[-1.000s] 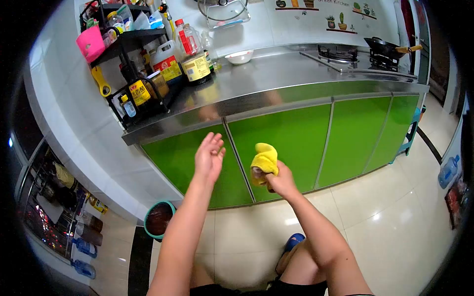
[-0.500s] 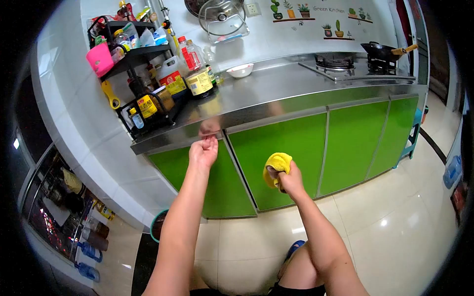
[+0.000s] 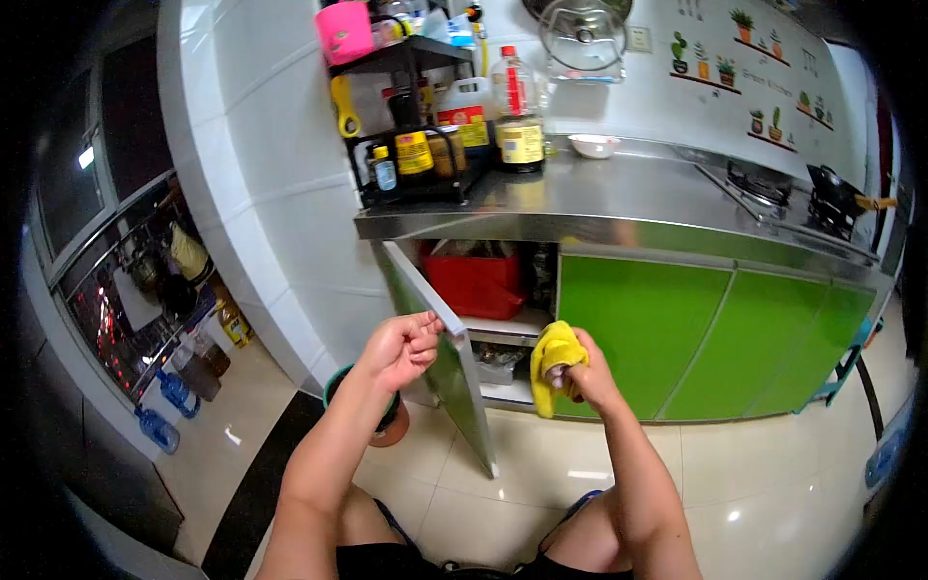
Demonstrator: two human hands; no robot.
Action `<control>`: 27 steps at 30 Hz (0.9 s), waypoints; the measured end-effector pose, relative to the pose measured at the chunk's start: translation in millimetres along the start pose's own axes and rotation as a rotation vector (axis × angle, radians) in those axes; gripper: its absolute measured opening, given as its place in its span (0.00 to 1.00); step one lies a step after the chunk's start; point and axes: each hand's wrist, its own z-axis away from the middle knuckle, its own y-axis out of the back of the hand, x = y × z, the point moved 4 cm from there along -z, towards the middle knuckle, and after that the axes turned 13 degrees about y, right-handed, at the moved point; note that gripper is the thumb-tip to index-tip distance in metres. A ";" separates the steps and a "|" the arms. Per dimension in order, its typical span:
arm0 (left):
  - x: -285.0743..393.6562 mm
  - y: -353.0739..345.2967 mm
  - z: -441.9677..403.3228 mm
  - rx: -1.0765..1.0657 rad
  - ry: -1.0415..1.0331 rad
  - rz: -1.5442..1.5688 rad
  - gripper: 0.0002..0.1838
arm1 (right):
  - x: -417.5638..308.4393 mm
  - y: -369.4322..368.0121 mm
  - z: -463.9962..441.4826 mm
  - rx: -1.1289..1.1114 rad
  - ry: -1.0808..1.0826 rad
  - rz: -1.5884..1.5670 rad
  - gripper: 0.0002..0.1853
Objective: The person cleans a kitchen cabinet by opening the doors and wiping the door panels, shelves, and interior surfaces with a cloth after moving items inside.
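Observation:
My left hand (image 3: 401, 348) has its fingers curled at the top corner of a green cabinet door (image 3: 471, 391), which stands swung open toward me. Inside the cabinet, a red plastic container (image 3: 474, 282) sits on the upper shelf, and clear, shiny-looking items (image 3: 498, 362) lie on the lower one, hard to make out. A yellow cloth (image 3: 555, 340) is bunched in my right hand (image 3: 593, 375), just in front of the cabinet's right side. Something pale shows within the cloth's folds, its kind unclear.
Above runs a steel counter (image 3: 619, 198) with a white bowl (image 3: 594, 145), a large bottle (image 3: 520, 140) and a black condiment rack (image 3: 416, 193). A wok (image 3: 833, 188) rests on the stove at right. Below the door stands a bin (image 3: 390, 430).
The left cabinet door has swung open with my left hand at its edge, exposing the shelves. My view has turned left. The yellow cloth stays in my right hand.

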 end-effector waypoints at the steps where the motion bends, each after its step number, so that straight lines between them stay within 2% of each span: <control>1: 4.1 6.7 4.1 -0.006 -0.031 0.011 0.14 | 0.3 -9.0 -5.8 -0.067 0.047 0.006 0.25; 3: 10.9 22.9 25.6 -0.036 -0.010 -0.172 0.13 | -5.0 -38.9 1.6 -0.149 0.033 -0.014 0.28; 5: 18.8 38.2 47.2 0.027 -0.004 -0.175 0.10 | -15.8 -70.8 9.4 -0.214 -0.036 0.016 0.26; 7: 24.9 56.1 53.6 -0.037 -0.074 -0.217 0.11 | -16.8 -85.6 -0.1 -0.272 0.006 0.103 0.23; 11: 38.6 87.5 88.4 0.172 -0.126 -0.159 0.10 | -42.9 -141.4 0.1 -0.357 0.003 0.249 0.21; 13: 37.9 92.8 87.3 0.214 -0.247 -0.182 0.13 | -50.4 -151.2 -16.6 -0.306 0.426 0.487 0.23; 14: 43.5 96.5 104.2 0.367 -0.304 -0.257 0.15 | -55.8 -168.6 -18.4 -0.320 0.440 0.450 0.28; 15: 45.8 99.1 113.3 0.502 -0.390 -0.327 0.18 | -61.0 -180.3 -27.0 -0.336 0.437 0.448 0.28; 17: 34.1 118.5 111.8 0.486 -0.450 -0.314 0.22 | -72.5 -206.5 -46.5 -0.327 0.552 0.467 0.32; 19: 21.9 123.9 113.9 0.445 -0.650 -0.418 0.21 | -81.6 -237.9 -58.5 -0.357 0.615 0.468 0.33; 21: 12.4 118.0 122.3 0.389 -0.765 -0.871 0.24 | -91.6 -268.3 -63.1 -0.411 0.751 0.473 0.37; 23: 8.3 108.1 128.5 0.400 -0.936 -1.021 0.29 | -107.1 -290.3 -55.8 -0.515 0.854 0.606 0.36; 24: 5.5 112.3 126.7 0.399 -0.920 -1.057 0.32 | -106.7 -292.9 -52.8 -0.517 0.940 0.593 0.33; 25: 3.4 115.6 126.6 0.397 -0.925 -1.048 0.32 | -106.0 -295.4 -49.4 -0.525 0.942 0.600 0.33; 27: -1.6 122.1 123.4 0.291 -0.864 -0.908 0.33 | -105.1 -300.3 -41.4 -0.567 0.879 0.442 0.26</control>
